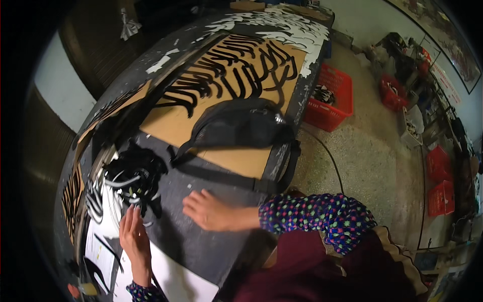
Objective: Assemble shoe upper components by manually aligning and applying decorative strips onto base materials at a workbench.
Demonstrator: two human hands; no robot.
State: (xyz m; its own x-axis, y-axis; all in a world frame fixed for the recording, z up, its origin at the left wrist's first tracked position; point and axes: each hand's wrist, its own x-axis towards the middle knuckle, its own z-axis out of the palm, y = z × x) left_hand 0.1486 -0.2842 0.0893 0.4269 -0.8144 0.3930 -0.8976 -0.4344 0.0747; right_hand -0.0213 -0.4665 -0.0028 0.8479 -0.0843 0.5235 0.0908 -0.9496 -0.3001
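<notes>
My left hand reaches up from the lower edge with its fingers stretched out, beside a heap of black strips mixed with some white and grey ones. Nothing plainly sits in its fingers. Over the dark tabletop, my right hand has its fingers apart and slightly bent, and it holds nothing I can see. A black waist bag with its strap looped toward me lies just beyond, partly on a tan board. Curved black strips are laid out in rows on that board.
A white board lies near my left forearm, with a paper sheet beside it. Many white pieces cover the table's far end. Right of the table stands a red basket; more red baskets line the floor by the wall.
</notes>
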